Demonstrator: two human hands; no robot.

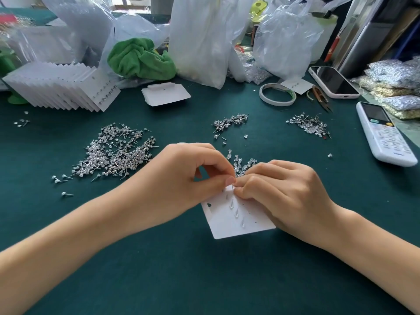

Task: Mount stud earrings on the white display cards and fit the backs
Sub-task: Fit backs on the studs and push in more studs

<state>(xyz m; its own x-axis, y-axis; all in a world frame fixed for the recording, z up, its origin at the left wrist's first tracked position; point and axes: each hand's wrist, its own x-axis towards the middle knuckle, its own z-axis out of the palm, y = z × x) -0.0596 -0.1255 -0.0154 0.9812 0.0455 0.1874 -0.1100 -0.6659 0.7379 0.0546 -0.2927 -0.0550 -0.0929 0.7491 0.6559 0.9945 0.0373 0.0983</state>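
Together at the top edge of the white card (236, 223) on the table (204, 280), the left hand (181, 178) pinches a stud post (231, 187) while the right hand (284, 192) pinches beside it.

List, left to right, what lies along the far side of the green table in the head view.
Fanned stack of white cards → green cloth → small pile of blank cards → roll of tape → snips → phone → white remote.
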